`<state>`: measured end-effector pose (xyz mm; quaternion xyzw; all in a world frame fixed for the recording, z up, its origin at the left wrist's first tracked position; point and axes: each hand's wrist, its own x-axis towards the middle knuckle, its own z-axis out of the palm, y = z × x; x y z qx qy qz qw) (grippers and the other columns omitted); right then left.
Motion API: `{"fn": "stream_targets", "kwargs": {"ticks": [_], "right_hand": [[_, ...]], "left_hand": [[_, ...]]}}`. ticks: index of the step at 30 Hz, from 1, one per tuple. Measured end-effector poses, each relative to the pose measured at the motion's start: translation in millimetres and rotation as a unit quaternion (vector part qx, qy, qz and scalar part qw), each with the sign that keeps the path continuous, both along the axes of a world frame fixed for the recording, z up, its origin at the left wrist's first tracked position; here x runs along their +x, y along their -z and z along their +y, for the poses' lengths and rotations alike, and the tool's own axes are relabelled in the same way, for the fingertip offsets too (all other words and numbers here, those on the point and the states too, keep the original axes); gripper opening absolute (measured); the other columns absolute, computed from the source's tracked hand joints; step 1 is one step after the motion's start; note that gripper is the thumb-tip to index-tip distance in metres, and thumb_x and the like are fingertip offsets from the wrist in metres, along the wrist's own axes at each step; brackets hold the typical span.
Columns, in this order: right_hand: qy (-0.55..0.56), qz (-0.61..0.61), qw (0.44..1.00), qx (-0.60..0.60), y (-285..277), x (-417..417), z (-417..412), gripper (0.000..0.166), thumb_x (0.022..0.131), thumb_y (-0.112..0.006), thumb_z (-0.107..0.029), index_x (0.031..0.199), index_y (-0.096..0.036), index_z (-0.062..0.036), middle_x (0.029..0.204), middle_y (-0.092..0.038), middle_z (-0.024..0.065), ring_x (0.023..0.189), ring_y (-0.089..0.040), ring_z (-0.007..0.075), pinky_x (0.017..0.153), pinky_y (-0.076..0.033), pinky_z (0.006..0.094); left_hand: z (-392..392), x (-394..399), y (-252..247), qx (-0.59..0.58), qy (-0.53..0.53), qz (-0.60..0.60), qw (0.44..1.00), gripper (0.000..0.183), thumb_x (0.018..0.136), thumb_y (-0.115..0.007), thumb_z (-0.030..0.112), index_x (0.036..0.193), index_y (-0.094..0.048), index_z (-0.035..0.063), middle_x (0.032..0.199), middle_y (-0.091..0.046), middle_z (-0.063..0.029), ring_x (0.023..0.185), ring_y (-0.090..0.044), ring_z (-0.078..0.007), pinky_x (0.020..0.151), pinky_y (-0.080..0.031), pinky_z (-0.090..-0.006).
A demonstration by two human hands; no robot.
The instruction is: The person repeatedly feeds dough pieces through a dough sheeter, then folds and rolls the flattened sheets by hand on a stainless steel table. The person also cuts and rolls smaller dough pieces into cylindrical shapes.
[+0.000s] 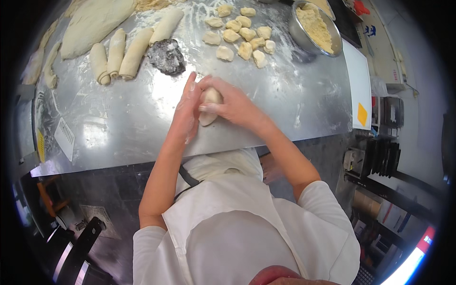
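A pale oval piece of dough (207, 118) lies between my hands near the front edge of the steel worktable (139, 131). My right hand (229, 99) curls over it from the right, with the thumb across its middle. Pressed along its left side is my left hand (188, 108), fingers stretched out and pointing away from me. Flour whitens both hands. Part of the dough is hidden under the fingers. Just beyond the left fingertips sits a dark, flour-dusted lump (166, 57).
Rolled dough logs (115, 53) and a large dough slab (94, 26) lie far left. Several yellowish lumps (245, 34) are scattered at the back. A metal bowl (297, 30) holds yellow crumbly filling (315, 26). A white slotted scraper (65, 138) rests near the left edge.
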<state>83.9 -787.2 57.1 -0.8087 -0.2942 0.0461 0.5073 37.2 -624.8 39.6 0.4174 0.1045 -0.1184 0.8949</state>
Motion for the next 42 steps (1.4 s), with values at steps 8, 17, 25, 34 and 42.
{"fn": "stream_targets", "kwargs": {"ticks": [8, 17, 25, 34, 42], "right_hand": [[0.099, 0.11, 0.989, -0.019, -13, -20, -17, 0.031, 0.093, -0.075, -0.027, 0.112, -0.063, -0.0049, 0.103, -0.07, 0.0114, 0.089, -0.07, 0.0262, 0.078, -0.057, 0.0392], [0.165, 0.006, 0.974, -0.158, -3, -13, -20, 0.034, 0.094, -0.075, -0.037, 0.108, -0.065, -0.0072, 0.101, -0.073, 0.0174, 0.087, -0.071, 0.0412, 0.077, -0.057, 0.046], [0.345, -0.079, 0.933, -0.072, 4, 45, -50, 0.037, 0.1, -0.07, -0.043, 0.107, -0.064, -0.0066, 0.094, -0.071, 0.0175, 0.089, -0.072, 0.0397, 0.077, -0.055, 0.0467], [0.343, -0.02, 0.933, -0.106, -3, 25, -51, 0.035, 0.1, -0.07, -0.027, 0.127, -0.067, -0.0043, 0.106, -0.068, 0.0133, 0.094, -0.067, 0.0258, 0.087, -0.054, 0.0391], [0.04, 0.188, 0.98, 0.046, -4, -31, -28, 0.028, 0.1, -0.065, -0.025, 0.119, -0.066, -0.0047, 0.102, -0.068, 0.0108, 0.092, -0.066, 0.0217, 0.083, -0.053, 0.0372]], "left_hand": [[-15, -8, -15, 0.426, 0.156, -0.146, 0.879, 0.065, 0.087, -0.077, 0.018, 0.146, -0.053, 0.003, 0.121, -0.072, -0.0141, 0.114, -0.069, -0.028, 0.101, -0.052, -0.0403], [-35, -7, 15, 0.467, 0.12, -0.186, 0.856, 0.029, 0.094, -0.067, 0.015, 0.122, -0.067, 0.0086, 0.111, -0.073, -0.0176, 0.103, -0.069, -0.0403, 0.091, -0.055, -0.0486], [-45, -28, -21, 0.419, 0.181, -0.165, 0.874, 0.05, 0.088, -0.079, 0.014, 0.133, -0.06, 0.0087, 0.109, -0.069, -0.0111, 0.103, -0.067, -0.0345, 0.093, -0.054, -0.0422], [-14, -23, 5, 0.534, 0.072, -0.181, 0.823, 0.091, 0.087, -0.077, 0.007, 0.163, -0.027, 0.0028, 0.141, -0.051, -0.0236, 0.131, -0.054, -0.0409, 0.109, -0.048, -0.0449], [-29, -13, 7, 0.528, 0.015, -0.204, 0.824, 0.082, 0.083, -0.078, 0.008, 0.156, -0.042, -0.001, 0.149, -0.053, -0.0228, 0.132, -0.057, -0.0398, 0.111, -0.048, -0.0445]]}}
